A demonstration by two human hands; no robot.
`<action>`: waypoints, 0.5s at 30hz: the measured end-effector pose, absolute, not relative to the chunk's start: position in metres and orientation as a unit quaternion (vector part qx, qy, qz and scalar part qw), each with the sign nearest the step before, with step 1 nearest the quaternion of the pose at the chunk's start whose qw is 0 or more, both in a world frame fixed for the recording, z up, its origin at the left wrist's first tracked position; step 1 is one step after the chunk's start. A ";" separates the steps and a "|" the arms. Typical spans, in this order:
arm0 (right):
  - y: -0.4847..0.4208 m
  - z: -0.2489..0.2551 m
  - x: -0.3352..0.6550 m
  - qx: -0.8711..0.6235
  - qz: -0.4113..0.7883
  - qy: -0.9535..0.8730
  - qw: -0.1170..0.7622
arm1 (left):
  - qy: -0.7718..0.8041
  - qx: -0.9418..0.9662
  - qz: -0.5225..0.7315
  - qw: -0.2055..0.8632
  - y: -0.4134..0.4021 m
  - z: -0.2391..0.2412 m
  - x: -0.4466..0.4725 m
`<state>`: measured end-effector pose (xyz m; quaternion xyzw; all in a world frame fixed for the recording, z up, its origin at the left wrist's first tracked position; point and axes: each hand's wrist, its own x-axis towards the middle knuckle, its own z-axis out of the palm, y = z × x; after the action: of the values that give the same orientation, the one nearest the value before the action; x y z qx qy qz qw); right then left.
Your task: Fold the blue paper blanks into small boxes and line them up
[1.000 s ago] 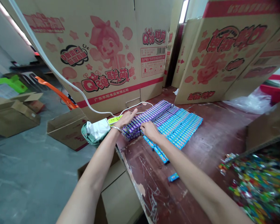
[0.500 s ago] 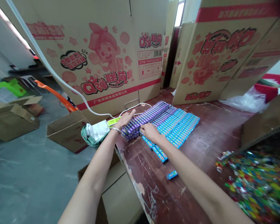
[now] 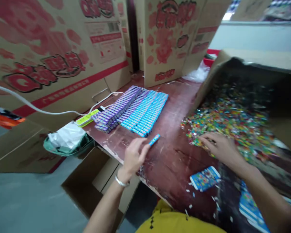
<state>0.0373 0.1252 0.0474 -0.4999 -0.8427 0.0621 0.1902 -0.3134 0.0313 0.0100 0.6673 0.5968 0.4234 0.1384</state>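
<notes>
My left hand, with a bracelet at its wrist, has thumb and fingers pinched at the near end of a small blue box low over the table. Beyond it are rows of blue boxes packed side by side. Left of those, purple boxes are stacked higher. My right hand is at the near left edge of a heap of small, bright wrapped candies. Its fingers are curled together, and what they hold, if anything, is hidden.
A tipped carton surrounds the candy heap. Flat blue printed cartons and white scraps lie on the reddish table. A power strip and a green basket are left; an open box sits below the edge. Large cartons stand behind.
The view has swung right and down. Both hands have left the box rows: my left hand has come to the single blue box, my right hand to the candy heap.
</notes>
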 end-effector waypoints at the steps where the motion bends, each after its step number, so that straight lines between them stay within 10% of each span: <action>1: 0.101 0.044 0.065 -0.530 0.060 -0.824 0.190 | 0.595 0.669 0.416 0.160 0.020 -0.002 -0.289; 15: -0.041 0.001 0.174 -0.658 0.190 -0.690 0.234 | 0.569 0.784 0.195 0.154 -0.023 -0.025 -0.082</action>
<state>0.1739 -0.0410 0.0009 -0.6576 -0.6904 0.1902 0.2339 -0.0825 -0.0227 -0.0248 0.7842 0.5688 0.1947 0.1536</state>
